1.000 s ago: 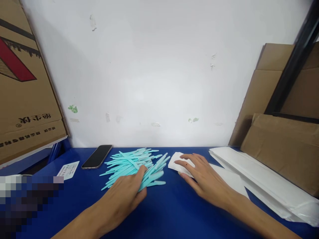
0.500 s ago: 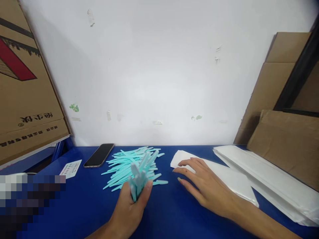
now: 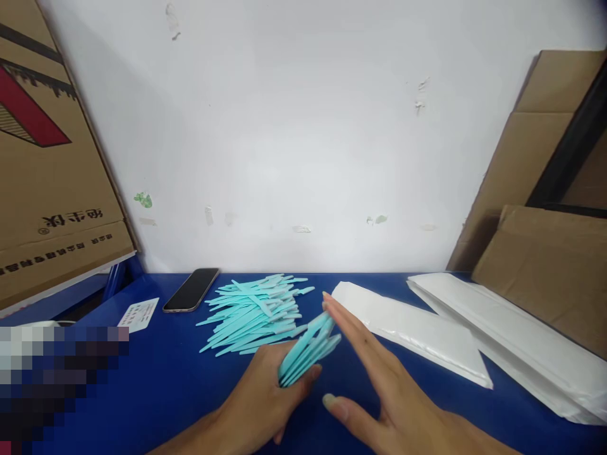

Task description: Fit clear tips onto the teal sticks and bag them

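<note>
My left hand [image 3: 263, 395] is closed around a small bundle of turquoise plastic sticks [image 3: 308, 349], which point up and to the right above the blue table [image 3: 180, 392]. My right hand [image 3: 374, 379] is open with straight fingers, and its fingertips touch the far ends of the held bundle. Behind the hands, a loose pile of the same turquoise sticks [image 3: 253, 309] lies on the table. Just right of the hands lies a long white paper sleeve [image 3: 412, 332], not touched by either hand.
A black phone [image 3: 191, 290] and a small white card [image 3: 138, 314] lie at the back left. More long white sleeves [image 3: 502, 335] sit at the right beside leaning cardboard [image 3: 545, 265]. A large cardboard box [image 3: 47, 170] stands at the left. The white wall is close behind.
My left hand gripped sticks from the pile, lifted them and tipped them to the right. My right hand left the white sleeve and came in against the stick ends.
</note>
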`<state>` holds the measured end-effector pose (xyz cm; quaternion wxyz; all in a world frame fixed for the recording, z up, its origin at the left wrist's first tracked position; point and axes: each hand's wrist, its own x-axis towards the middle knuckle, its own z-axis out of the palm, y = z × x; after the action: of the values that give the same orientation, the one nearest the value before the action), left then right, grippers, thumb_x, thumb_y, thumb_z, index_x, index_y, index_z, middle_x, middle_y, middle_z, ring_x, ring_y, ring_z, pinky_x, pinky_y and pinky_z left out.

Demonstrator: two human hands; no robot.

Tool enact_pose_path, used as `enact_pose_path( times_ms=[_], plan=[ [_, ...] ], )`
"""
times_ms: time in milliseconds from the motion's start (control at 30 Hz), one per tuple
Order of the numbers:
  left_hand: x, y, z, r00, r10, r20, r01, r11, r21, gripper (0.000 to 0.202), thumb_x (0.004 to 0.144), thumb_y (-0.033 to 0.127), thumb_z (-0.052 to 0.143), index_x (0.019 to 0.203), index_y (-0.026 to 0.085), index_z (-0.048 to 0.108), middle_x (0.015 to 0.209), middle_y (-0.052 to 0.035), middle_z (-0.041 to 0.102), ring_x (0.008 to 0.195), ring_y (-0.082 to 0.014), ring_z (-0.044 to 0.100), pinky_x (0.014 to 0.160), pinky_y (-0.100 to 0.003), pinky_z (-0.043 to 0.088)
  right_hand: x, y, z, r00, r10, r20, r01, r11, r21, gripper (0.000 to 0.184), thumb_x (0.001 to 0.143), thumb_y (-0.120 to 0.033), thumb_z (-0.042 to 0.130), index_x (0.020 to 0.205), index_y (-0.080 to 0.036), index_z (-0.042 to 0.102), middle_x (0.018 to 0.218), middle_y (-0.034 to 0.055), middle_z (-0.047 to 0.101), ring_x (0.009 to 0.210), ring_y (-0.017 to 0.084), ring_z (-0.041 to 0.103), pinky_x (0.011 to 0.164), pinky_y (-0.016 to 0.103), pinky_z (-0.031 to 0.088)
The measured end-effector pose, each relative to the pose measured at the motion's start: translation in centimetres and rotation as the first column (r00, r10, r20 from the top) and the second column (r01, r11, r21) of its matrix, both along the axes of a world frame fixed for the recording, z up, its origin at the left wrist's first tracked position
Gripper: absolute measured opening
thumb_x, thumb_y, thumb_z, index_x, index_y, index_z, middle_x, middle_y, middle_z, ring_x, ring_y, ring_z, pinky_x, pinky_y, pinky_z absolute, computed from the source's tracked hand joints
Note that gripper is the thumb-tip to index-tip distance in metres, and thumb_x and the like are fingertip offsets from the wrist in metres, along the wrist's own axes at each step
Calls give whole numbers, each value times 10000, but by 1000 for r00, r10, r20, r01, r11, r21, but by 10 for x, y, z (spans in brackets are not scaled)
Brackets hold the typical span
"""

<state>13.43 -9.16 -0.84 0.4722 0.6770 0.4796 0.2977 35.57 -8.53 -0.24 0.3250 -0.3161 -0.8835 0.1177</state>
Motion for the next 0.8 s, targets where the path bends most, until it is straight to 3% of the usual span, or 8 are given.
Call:
enact_pose_path(
  times_ms=[133,200,267,367,433,500,633,800],
  plan=[
    [1,-3,6,999,-5,-33,6,1000,9,331,967,488,535,1043,179,629,642,47,576,386,-88,456,365,-174,345,-4,-2,1,999,41,34,-39,998,-49,833,969,-377,600,1625,-342,88,1674,83,193,1478,316,338,1107,503,471],
    [0,-2,7,999,6,-34,-2,994,112,256,945,430,581,984,189,656,789,4,666,599,-134,593,546,-201,481,-4,-2,0,995,77,65,-70,992,-100,864,954,-398,625,1623,-357,81,1665,73,229,1460,309,379,1104,493,477],
    [0,0,7,1000,7,-12,-6,989,146,243,923,430,612,921,191,654,842,-8,688,740,-161,622,677,-226,511,-4,-3,-2,991,103,82,-90,985,-148,921,936,-424,647,1624,-360,37,1656,76,261,1445,307,409,1085,488,497],
    [-1,3,7,998,15,66,-11,998,-66,422,929,602,539,936,187,612,542,69,506,439,-111,482,442,-197,389,-4,-3,-8,999,45,-13,-47,985,-164,900,952,-407,619,1627,-334,29,1653,108,270,1463,317,377,1116,534,451],
    [-1,4,8,985,66,159,-34,980,-196,501,914,671,515,990,183,594,503,100,433,351,-85,393,361,-178,272,-7,-2,-13,987,-41,-155,4,972,-235,799,980,-413,572,1623,-322,106,1646,124,292,1469,319,366,1138,567,406],
    [-2,4,10,959,135,251,-63,960,-274,484,885,653,585,983,179,587,565,80,499,381,-67,407,364,-159,244,-12,-1,-13,945,-86,-315,-50,915,-400,663,1008,-458,514,1594,-321,237,1599,124,392,1437,303,424,1132,555,412],
    [-6,4,10,912,169,373,12,900,-437,386,890,524,639,810,153,567,532,66,468,404,-39,303,375,-151,161,-29,1,-4,835,-16,-549,-380,705,-599,417,1016,-510,495,1329,-261,613,1259,83,684,1210,262,625,1071,440,469],
    [-10,3,6,839,72,539,246,834,-494,290,922,352,511,832,106,635,561,34,463,395,-35,261,373,-165,134,-47,5,-6,761,-109,-640,-440,637,-633,446,980,-567,538,931,-166,728,767,18,690,798,203,677,824,321,512]
  ],
)
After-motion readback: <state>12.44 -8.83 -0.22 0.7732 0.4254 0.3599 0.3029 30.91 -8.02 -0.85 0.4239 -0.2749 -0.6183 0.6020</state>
